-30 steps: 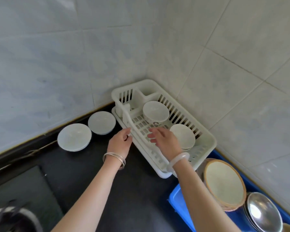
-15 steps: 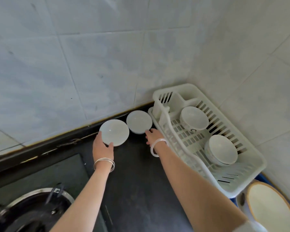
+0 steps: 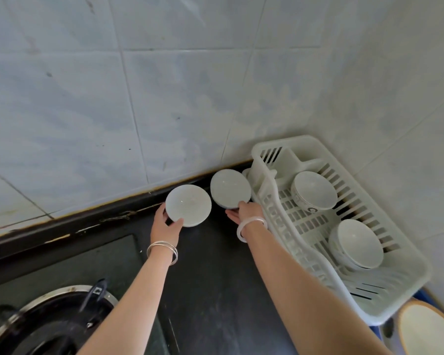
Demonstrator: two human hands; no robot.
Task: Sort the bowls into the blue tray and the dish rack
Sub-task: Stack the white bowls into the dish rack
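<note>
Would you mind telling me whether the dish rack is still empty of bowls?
No, two white bowls already sit in the dish rack: one near the wall and one nearer the camera.

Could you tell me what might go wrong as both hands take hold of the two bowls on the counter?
1. The left hand grips the left bowl only at its near rim, so it could slip.
2. The right bowl, under the right hand, sits tight against the dish rack and may knock it when lifted.
3. The two bowls almost touch and could clink or chip.
</note>
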